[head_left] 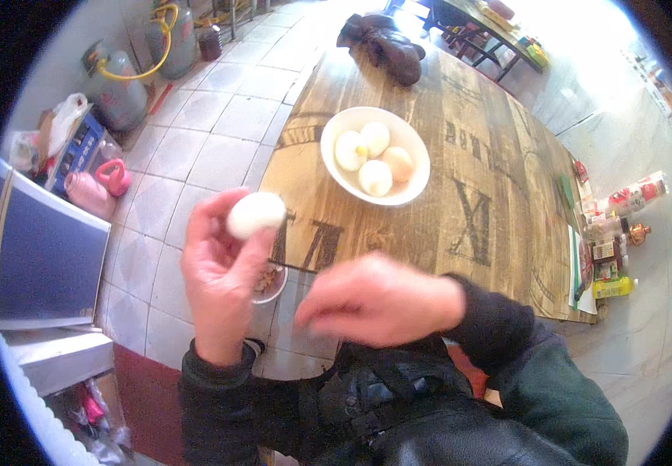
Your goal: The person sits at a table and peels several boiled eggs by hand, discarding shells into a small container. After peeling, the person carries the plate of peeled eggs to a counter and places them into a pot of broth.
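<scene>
My left hand (219, 262) holds a peeled white egg (256, 215) between thumb and fingers, just off the corner of the wooden table (417, 233). To its right, my right hand (377, 300) hangs blurred in front of the table's near edge, its fingers pointing left and down; whether anything is between them cannot be told. On the table stands a white bowl (374, 200) with several eggs in it. Most are white and peeled, one with a bit of yellow yolk showing; another egg (398, 163) is browner. Below my left hand, partly hidden, is a small container of shell-like scraps (268, 282).
Dark gloves or a bundle of dark leather (385, 49) lie at the table's far end. Bottles (613, 286) stand along the right. Gas cylinders (116, 90) with a yellow hose, a pink jug (88, 193) and a blue-fronted cabinet (53, 256) are at left.
</scene>
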